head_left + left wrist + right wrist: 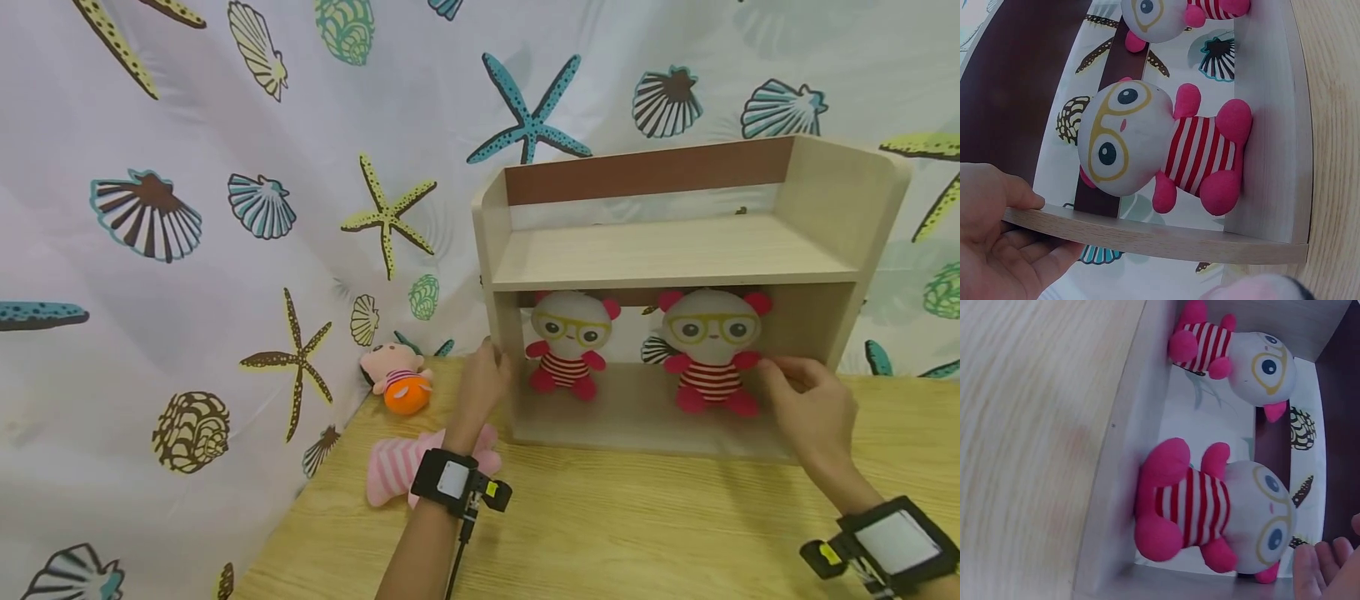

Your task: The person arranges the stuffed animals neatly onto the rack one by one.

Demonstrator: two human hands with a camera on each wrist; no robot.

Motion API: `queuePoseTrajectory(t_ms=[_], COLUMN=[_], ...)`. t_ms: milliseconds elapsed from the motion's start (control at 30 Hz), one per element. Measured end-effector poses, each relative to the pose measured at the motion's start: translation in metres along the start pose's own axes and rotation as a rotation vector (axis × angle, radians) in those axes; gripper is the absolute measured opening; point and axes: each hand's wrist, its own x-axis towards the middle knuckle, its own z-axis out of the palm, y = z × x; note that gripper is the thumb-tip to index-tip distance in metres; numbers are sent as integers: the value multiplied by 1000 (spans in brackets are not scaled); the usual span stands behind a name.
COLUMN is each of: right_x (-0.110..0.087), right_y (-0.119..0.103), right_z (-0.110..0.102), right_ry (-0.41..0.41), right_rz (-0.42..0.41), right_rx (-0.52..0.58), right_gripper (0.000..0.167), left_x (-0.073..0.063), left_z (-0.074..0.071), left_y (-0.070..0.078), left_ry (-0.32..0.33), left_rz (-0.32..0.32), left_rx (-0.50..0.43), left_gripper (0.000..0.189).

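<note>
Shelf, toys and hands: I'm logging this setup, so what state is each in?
Shelf, upright on the table.
Left panda, upright in the shelf's lower compartment.
Right panda, upright in the same compartment.
Doll in orange, lying on the table.
Pink striped toy, lying on the table, partly hidden.
Left hand, gripping the shelf's left side.
Right hand, beside the right panda; contact unclear.

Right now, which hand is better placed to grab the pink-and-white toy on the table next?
Probably the left hand: the toy lies by its wrist, though it grips the shelf. The right hand is at the opposite end.
</note>
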Motion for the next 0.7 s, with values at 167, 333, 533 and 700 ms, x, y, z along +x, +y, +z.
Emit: queuePoseTrajectory(t_ms=[167, 333, 533, 700], right_x=[-3, 0, 9, 15], right_y=[-9, -13, -17, -19], right_z=[-1, -6, -16, -23], right_ry=[96, 175, 314, 405], right_rz=[-77, -147, -179, -151], right_rx=[60, 93, 131, 149], right_gripper=[28, 26, 20, 25], left_x=[1, 0, 2, 2], left_z=[-2, -3, -1, 0], left_y=[-3, -3, -3, -2], left_ry=[-9, -1, 3, -4], left_rz=[-8, -8, -10, -17], left_rx=[11, 15, 24, 25], left_gripper=[14, 16, 19, 20])
